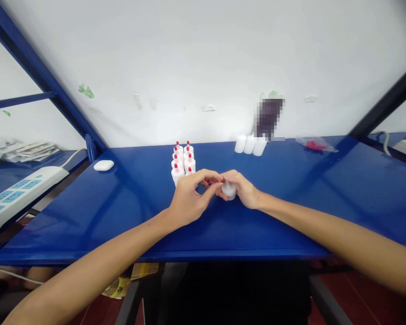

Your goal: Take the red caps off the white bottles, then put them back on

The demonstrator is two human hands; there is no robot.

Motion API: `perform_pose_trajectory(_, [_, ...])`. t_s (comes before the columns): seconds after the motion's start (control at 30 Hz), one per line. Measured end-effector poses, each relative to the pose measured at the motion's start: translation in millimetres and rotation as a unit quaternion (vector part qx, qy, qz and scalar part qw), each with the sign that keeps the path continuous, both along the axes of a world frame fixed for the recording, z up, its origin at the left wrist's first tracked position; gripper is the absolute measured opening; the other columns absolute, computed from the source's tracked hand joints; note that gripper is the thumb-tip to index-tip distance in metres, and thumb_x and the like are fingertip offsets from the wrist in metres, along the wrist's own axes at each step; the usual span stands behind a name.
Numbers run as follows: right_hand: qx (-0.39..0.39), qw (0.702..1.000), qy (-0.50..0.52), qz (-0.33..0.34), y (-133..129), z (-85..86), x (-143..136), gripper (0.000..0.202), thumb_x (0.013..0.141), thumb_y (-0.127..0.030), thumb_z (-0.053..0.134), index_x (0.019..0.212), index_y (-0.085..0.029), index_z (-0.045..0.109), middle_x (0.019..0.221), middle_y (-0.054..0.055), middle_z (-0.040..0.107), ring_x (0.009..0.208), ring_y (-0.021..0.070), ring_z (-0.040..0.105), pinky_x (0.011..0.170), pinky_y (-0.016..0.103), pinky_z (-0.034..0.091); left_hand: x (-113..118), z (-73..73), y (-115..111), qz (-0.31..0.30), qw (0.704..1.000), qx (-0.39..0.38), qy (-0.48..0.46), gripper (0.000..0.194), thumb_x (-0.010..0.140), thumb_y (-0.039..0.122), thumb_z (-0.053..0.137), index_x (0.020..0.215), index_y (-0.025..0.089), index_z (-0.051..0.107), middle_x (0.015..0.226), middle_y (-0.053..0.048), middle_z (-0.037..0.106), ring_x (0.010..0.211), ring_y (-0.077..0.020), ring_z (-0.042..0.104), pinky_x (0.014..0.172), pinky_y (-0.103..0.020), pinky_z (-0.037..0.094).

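Observation:
A small white bottle (229, 191) is gripped in my right hand (244, 189), its fingers wrapped round the far side and its body tilted over the blue table. My left hand (191, 197) meets it from the left, thumb and forefinger pinched at the bottle's tip on a small red cap (219, 181), mostly covered by the fingers. Just behind my left hand stand two rows of white bottles (177, 170) with pointed red caps, upright and close together. Part of the nearest ones is hidden by the hand.
Three plain white bottles (249, 145) stand by the wall, beside a blurred dark object (269, 117). A clear bag of red pieces (315, 144) lies at the back right. On the left are a white oval case (103, 165) and a power strip (16, 195).

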State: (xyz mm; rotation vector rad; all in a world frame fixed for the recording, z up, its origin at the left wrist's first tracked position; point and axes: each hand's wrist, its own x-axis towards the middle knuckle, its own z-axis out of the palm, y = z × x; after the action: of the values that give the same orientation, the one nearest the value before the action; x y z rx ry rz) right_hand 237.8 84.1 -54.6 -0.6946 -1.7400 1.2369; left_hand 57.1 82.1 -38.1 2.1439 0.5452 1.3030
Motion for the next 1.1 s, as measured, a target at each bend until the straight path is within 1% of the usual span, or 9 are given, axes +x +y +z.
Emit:
perform_pose_trajectory(0.1, [0.006,1.000,-0.001,-0.007,-1.8,-1.6,-0.8,0.053,0.094,-0.047,0.035,0.059,-0.016,0.059,0.048,0.001,0.053,0.046,0.0125,0.044,0.052,0.029,0.036,1.3,0.3,-0.3,0.009,1.000,-0.012,0.003,0.006,0.088,0.020,0.072,0.092,0.018,0.069,0.085,-0.001,0.069,0.069,-0.0100,0.061,0.064,-0.023,0.050])
perform_pose_trajectory(0.23, [0.012,0.999,-0.033,0.009,-7.4,-0.2,-3.2,0.063,0.096,-0.057,0.031,0.053,-0.017,0.053,0.046,0.002,0.050,0.046,0.0122,0.045,0.053,0.029,0.036,1.3,0.0,1.6,0.028,1.000,-0.002,0.014,0.008,0.083,0.023,0.077,0.089,0.020,0.072,0.085,-0.001,0.058,0.069,-0.0095,0.050,0.060,-0.023,0.043])
perform_pose_trajectory(0.43, [0.029,0.998,-0.057,0.015,-15.2,8.1,-6.9,0.063,0.096,-0.062,0.031,0.058,-0.017,0.052,0.049,-0.001,0.048,0.047,0.0108,0.042,0.053,0.029,0.034,1.6,-1.3,0.0,-0.024,0.999,-0.039,-0.004,0.015,0.085,0.032,0.076,0.089,0.019,0.070,0.084,0.000,0.052,0.068,-0.0092,0.046,0.060,-0.024,0.041])
perform_pose_trajectory(0.53, [0.020,0.998,-0.055,0.012,-15.3,7.9,-7.9,0.058,0.096,-0.060,0.035,0.060,-0.017,0.053,0.055,-0.001,0.050,0.052,0.0111,0.043,0.054,0.028,0.034,2.8,-1.5,-0.9,-0.031,0.999,-0.034,0.014,0.017,0.087,0.034,0.073,0.089,0.018,0.070,0.085,-0.001,0.051,0.068,-0.0089,0.045,0.058,-0.023,0.040])
perform_pose_trajectory(0.6, [0.024,0.998,-0.046,0.022,-14.0,6.3,-8.1,0.053,0.096,-0.055,0.038,0.063,-0.017,0.055,0.059,0.000,0.052,0.056,0.0120,0.046,0.057,0.029,0.036,3.4,-1.8,-1.0,-0.033,0.998,-0.036,0.029,0.017,0.089,0.036,0.071,0.089,0.018,0.070,0.086,-0.001,0.050,0.067,-0.0087,0.046,0.057,-0.023,0.040])
perform_pose_trajectory(0.7, [0.036,0.998,-0.031,0.031,-11.7,3.4,-7.4,0.048,0.096,-0.048,0.038,0.064,-0.018,0.057,0.063,0.001,0.056,0.063,0.0143,0.051,0.069,0.031,0.042,3.3,-3.5,-0.9,-0.047,0.996,-0.074,0.031,0.018,0.089,0.037,0.071,0.088,0.019,0.070,0.086,0.000,0.048,0.065,-0.0073,0.047,0.057,-0.023,0.042])
perform_pose_trajectory(0.77, [0.026,0.998,-0.041,0.031,-10.7,2.1,-6.7,0.051,0.096,-0.049,0.038,0.061,-0.018,0.057,0.061,0.001,0.056,0.065,0.0157,0.053,0.073,0.032,0.043,2.6,-5.2,-0.8,-0.070,0.992,-0.101,0.019,0.017,0.090,0.036,0.070,0.090,0.019,0.069,0.088,0.000,0.048,0.063,-0.0061,0.050,0.058,-0.024,0.043])
perform_pose_trajectory(0.93, [-0.005,0.998,-0.056,0.041,-10.0,0.9,-5.7,0.062,0.097,-0.059,0.035,0.056,-0.018,0.057,0.055,0.002,0.055,0.058,0.0157,0.052,0.066,0.032,0.042,1.4,-6.5,-0.3,-0.103,0.985,-0.136,-0.013,0.016,0.090,0.033,0.070,0.094,0.019,0.066,0.090,0.002,0.048,0.058,-0.0037,0.057,0.057,-0.023,0.047])
perform_pose_trajectory(1.1, [-0.036,0.998,-0.022,0.038,-8.4,-0.6,-6.2,0.066,0.098,-0.062,0.028,0.056,-0.018,0.054,0.054,0.002,0.054,0.054,0.0140,0.049,0.061,0.030,0.040,3.8,-5.1,1.1,-0.126,0.965,-0.221,-0.060,0.019,0.089,0.035,0.070,0.096,0.019,0.062,0.094,0.001,0.048,0.059,-0.0076,0.065,0.054,-0.024,0.056])
